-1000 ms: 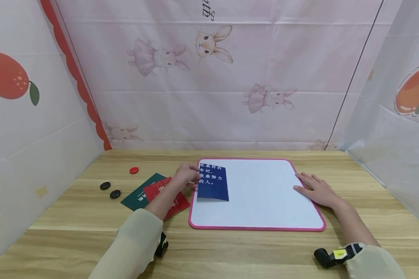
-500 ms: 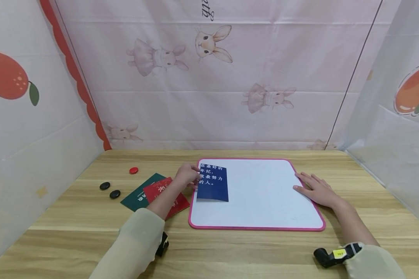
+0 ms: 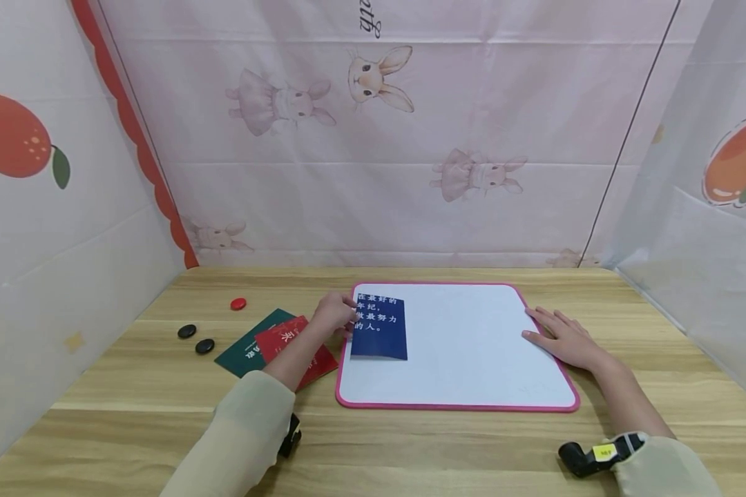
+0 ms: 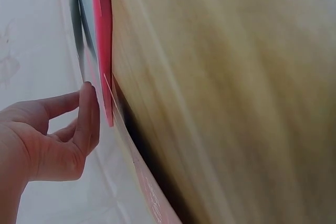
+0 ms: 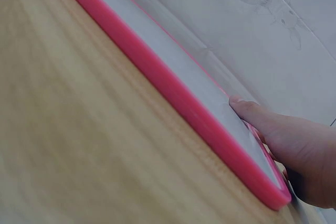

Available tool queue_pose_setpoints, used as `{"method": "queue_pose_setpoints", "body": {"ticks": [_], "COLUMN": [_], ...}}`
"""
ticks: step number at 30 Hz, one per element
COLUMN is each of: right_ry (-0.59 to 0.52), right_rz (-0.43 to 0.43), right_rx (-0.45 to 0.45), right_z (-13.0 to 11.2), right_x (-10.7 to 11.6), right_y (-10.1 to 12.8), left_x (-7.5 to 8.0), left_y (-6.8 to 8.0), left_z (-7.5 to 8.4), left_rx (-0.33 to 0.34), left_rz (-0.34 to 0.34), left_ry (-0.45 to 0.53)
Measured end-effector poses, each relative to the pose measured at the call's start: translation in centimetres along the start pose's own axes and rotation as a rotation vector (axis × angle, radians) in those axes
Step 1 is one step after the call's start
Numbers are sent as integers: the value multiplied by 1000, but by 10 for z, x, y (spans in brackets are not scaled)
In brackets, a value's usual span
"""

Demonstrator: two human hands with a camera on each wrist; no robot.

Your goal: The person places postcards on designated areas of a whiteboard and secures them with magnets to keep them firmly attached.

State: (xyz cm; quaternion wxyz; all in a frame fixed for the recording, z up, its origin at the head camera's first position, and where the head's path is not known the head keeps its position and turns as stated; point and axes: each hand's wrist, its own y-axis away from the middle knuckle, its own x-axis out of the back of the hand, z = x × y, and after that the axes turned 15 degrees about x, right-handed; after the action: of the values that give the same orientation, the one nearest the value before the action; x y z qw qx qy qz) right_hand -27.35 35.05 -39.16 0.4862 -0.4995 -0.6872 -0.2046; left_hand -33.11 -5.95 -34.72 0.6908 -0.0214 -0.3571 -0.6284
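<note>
My left hand [image 3: 336, 312] pinches the left edge of a dark blue card [image 3: 380, 344] with white Chinese characters. That card is over the left part of a whiteboard [image 3: 472, 345] with a pink frame. In the left wrist view the thumb and a finger meet at the edge of the card [image 4: 77, 30], which stands a little off the board's surface. My right hand [image 3: 566, 338] rests on the board's right edge with its fingers spread. In the right wrist view its thumb [image 5: 247, 106] lies over the board's white face [image 5: 178, 64].
Left of the board, a red card [image 3: 317, 362] overlaps a green card [image 3: 239, 353], partly hidden by my left arm. Two black round magnet-like discs [image 3: 187, 331] and a red disc [image 3: 239, 304] lie farther left on the wooden table [image 3: 410, 449]. A printed cloth [image 3: 441, 103] hangs behind.
The blue card has shifted very slightly toward me at its top edge, still pinched by the left hand. My right hand has stayed in place on the board.
</note>
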Motion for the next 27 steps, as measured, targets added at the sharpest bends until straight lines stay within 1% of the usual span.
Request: {"method": "queue_pose_setpoints", "body": {"ticks": [7, 15, 27], "right_ry": [-1, -3, -7], "right_rz": [-2, -4, -4], "right_rx": [-1, -2, -10], "right_z": [0, -1, -1], "right_x": [0, 0, 0], "right_y": [0, 0, 1], "left_x": [-2, -2, -5], "left_y": [-4, -5, -4], "left_z": [-1, -2, -1], "left_rx": [-4, -24, -27], "left_rz": [8, 14, 44], "left_ry": [-25, -55, -104]}}
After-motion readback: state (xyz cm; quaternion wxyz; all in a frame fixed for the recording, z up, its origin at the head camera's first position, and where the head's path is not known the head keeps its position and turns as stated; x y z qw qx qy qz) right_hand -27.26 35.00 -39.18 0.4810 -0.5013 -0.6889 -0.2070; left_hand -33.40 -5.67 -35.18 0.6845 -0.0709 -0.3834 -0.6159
